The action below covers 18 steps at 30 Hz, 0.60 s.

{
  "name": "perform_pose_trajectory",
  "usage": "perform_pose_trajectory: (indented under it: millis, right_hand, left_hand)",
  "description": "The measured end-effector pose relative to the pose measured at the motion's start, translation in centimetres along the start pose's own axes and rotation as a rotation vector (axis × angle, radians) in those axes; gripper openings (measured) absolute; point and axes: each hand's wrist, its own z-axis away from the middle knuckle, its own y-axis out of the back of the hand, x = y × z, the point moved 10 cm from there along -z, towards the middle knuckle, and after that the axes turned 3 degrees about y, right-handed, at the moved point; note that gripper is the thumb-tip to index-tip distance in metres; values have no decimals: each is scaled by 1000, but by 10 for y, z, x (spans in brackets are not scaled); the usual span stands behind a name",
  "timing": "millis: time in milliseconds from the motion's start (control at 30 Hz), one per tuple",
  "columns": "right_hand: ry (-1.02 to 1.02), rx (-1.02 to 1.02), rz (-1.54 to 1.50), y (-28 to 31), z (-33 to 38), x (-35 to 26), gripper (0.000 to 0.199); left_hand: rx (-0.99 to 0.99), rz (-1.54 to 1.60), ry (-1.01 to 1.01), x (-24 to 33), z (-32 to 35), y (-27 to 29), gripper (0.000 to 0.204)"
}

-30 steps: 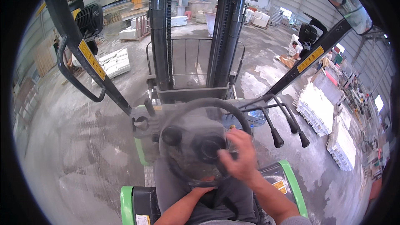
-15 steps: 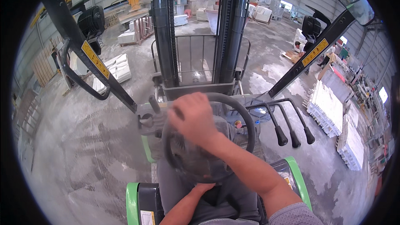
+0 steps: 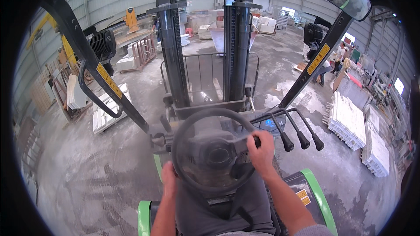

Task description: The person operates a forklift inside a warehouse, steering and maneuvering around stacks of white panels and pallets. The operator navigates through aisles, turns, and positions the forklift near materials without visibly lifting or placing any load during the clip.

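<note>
Grey floor (image 3: 109, 157) with pale patches spreads all around inside a big shed, and a pale ridged wall (image 3: 118, 8) stands at the far end. Two tall dark posts (image 3: 239, 52) stand up in front and hide part of the room, and a big white tub (image 3: 216, 39) peeks out behind them. Flat white slabs (image 3: 109, 109) lie on the left, and more white stacks (image 3: 348, 120) sit on the right. Some people (image 3: 339, 56) are over there too, past a slanted black bar (image 3: 299, 83). Three black levers (image 3: 303, 140) bend down to the right of the steering wheel (image 3: 218, 155), which is just above the person's lap. The right hand (image 3: 262, 153) has its fingers curled snugly around a black knob (image 3: 257, 141) on the wheel's right side. The left hand (image 3: 169, 180) is at the wheel's lower left edge; its fingers are blurry and partly hidden, so I cannot tell if they are spread or gripping
</note>
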Motion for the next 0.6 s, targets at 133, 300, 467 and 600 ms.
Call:
perform_pose_trajectory:
  millis: [133, 300, 467, 600]
  right_hand:
    - [-9, -48, -66, -19, 35, -5, 11]
    - [66, -103, -80, -81, 54, -49, 21]
    - [107, -110, -220, -173, 34, -84, 20]
    - [174, -157, -271, -245, -1, -104, 22]
  left_hand:
    - [101, -13, -135, 58, -105, -13, 52]
    - [-15, -361, -340, 97, -197, -61, 48]
    - [-33, -467, -298, 106, -254, -76, 46]
    - [-60, -454, -279, 110, -290, -85, 46]
